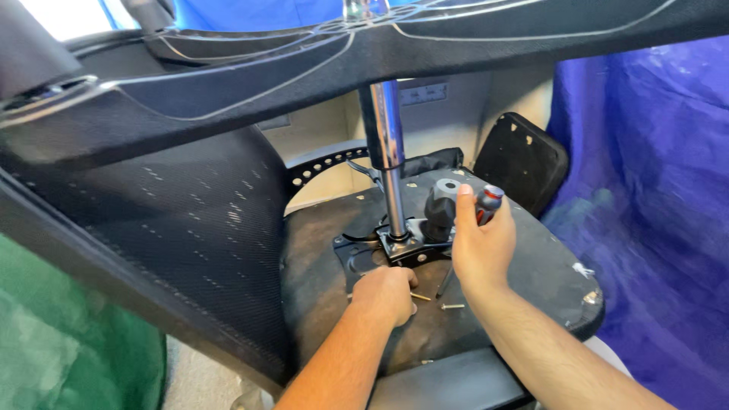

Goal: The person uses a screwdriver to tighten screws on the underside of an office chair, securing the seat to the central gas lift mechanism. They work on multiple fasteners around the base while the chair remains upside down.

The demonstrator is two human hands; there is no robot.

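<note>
An office chair lies upside down with the dusty black underside of its seat [531,273] facing up. A chrome gas cylinder [387,144] rises from the black metal mounting plate [364,262] at the seat's middle. My right hand [480,250] grips a screwdriver [487,202] with a red, grey and black handle, its shaft pointing down beside the plate. My left hand [386,292] rests closed on the seat at the plate's near edge. Loose screws [452,306] lie between my hands. A black knob [440,209] stands on the plate.
The chair's mesh backrest [197,220] fills the left side. The star base [425,38] spans overhead. A black armrest pad [520,161] leans at the back. A blue tarp [653,197] hangs on the right and green fabric [68,342] lies lower left.
</note>
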